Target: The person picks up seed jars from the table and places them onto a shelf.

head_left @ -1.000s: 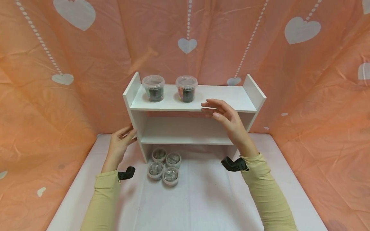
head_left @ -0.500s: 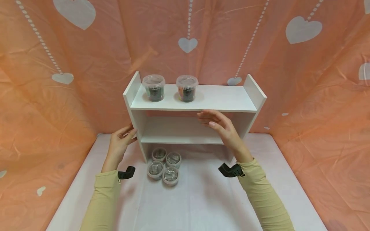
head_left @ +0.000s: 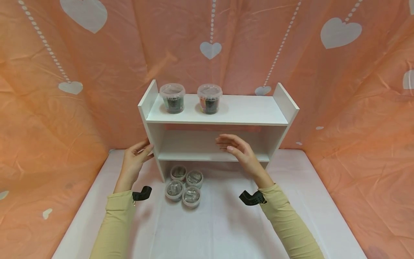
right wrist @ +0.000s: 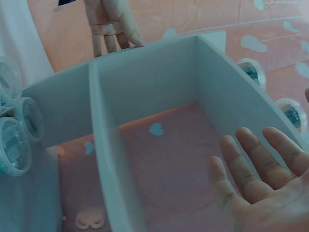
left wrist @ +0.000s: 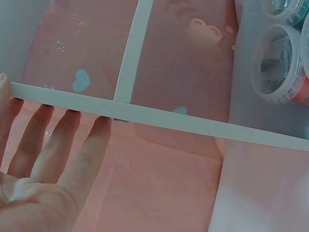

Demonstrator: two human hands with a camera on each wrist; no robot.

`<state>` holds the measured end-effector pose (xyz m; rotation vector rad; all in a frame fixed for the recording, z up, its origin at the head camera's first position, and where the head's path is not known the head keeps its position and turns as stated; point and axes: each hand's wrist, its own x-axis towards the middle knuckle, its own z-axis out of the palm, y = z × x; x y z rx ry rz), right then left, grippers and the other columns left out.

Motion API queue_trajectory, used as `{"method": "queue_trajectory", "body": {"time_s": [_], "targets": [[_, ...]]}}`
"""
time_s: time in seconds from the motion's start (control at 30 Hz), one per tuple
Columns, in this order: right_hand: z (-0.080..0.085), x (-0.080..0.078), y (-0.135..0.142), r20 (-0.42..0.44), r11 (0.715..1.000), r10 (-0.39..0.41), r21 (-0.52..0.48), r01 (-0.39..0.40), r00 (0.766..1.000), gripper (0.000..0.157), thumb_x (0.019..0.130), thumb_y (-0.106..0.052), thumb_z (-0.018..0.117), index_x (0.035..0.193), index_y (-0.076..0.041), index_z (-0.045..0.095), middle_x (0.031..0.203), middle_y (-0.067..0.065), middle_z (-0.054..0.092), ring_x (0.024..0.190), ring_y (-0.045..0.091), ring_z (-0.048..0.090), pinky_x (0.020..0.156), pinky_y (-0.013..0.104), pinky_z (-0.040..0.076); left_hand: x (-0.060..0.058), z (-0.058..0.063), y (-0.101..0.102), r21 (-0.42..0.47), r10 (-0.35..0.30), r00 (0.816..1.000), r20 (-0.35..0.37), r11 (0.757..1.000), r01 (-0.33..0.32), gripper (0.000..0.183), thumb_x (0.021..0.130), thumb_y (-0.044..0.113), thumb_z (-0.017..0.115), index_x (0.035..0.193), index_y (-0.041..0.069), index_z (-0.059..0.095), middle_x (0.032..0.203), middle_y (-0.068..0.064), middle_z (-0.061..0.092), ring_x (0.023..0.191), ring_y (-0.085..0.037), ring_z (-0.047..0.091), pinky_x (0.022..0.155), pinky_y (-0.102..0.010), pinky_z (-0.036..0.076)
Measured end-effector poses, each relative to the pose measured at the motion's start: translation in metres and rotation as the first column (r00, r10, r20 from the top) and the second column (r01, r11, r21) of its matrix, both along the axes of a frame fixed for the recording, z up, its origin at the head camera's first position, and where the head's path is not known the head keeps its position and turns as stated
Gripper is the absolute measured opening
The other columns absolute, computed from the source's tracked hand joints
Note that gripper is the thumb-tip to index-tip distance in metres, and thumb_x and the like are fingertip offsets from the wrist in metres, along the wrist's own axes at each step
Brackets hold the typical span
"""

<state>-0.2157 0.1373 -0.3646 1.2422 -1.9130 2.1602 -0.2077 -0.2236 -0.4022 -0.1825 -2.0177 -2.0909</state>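
Note:
A white shelf unit (head_left: 213, 124) stands at the back of the table. My left hand (head_left: 133, 162) rests its fingertips against the outside of the unit's left side panel; in the left wrist view its fingers (left wrist: 67, 159) are fairly straight. My right hand (head_left: 240, 154) hangs in front of the middle shelf (head_left: 191, 145), holding nothing, its fingers extended and slightly bent. Two clear lidded tubs (head_left: 172, 99) (head_left: 209, 99) sit on the top shelf, at the left and near the centre. Several more lidded tubs (head_left: 191, 197) cluster on the table below, by the unit's left front.
A white cloth (head_left: 223, 223) covers the table. Orange sheeting (head_left: 352, 108) with white hearts encloses the back and sides. The unit's right side panel (head_left: 284, 104) rises above the top shelf. Black wrist cameras (head_left: 252, 198) are worn on both wrists.
My right hand has come down from the top shelf's front edge to the middle shelf's height, shifting slightly left. The left hand and the tubs have stayed put.

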Motion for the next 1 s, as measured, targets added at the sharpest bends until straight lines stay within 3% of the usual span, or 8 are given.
{"method": "queue_trajectory", "body": {"time_s": [0.17,0.57,0.83,1.0], "targets": [[-0.011,0.001,-0.001,0.030,1.000,0.012,-0.006,-0.012,0.999,0.042,0.099,-0.005,0.046,0.131,0.020,0.037,0.126,0.041,0.044,0.119,0.047,0.047,0.101,0.053,0.041,-0.001,0.001,0.001,0.014,0.001,1.000,0.002,1.000,-0.001,0.051,0.094,0.013,0.063,0.135,-0.011,0.046,0.127,-0.009,0.056,0.099,-0.007,0.062,0.084,-0.029,0.054],[-0.040,0.005,-0.005,0.127,0.998,0.011,0.063,-0.019,0.992,0.045,0.099,-0.014,0.051,0.134,0.012,0.043,0.130,0.034,0.048,0.119,0.047,0.047,0.102,0.059,0.036,0.000,0.000,0.000,0.017,0.005,1.000,0.011,1.000,-0.005,0.051,0.093,0.013,0.063,0.135,-0.011,0.046,0.125,-0.005,0.057,0.099,-0.007,0.062,0.083,-0.029,0.054],[-0.060,0.005,-0.005,0.163,0.995,0.008,0.100,-0.025,0.987,0.042,0.099,-0.009,0.049,0.136,0.009,0.043,0.133,0.028,0.048,0.124,0.040,0.046,0.105,0.038,0.039,-0.002,-0.002,0.000,0.015,0.003,1.000,0.008,1.000,-0.003,0.051,0.093,0.014,0.063,0.135,-0.010,0.047,0.122,0.001,0.059,0.098,-0.008,0.063,0.083,-0.029,0.055],[-0.072,0.005,-0.004,0.185,0.991,0.024,0.128,-0.048,0.982,0.043,0.099,-0.009,0.050,0.138,0.007,0.042,0.136,0.026,0.048,0.128,0.042,0.040,0.108,0.045,0.036,-0.002,-0.002,0.000,0.006,0.004,1.000,0.013,1.000,-0.004,0.051,0.094,0.015,0.063,0.135,-0.010,0.047,0.124,-0.002,0.057,0.100,-0.008,0.062,0.087,-0.034,0.053]]}}
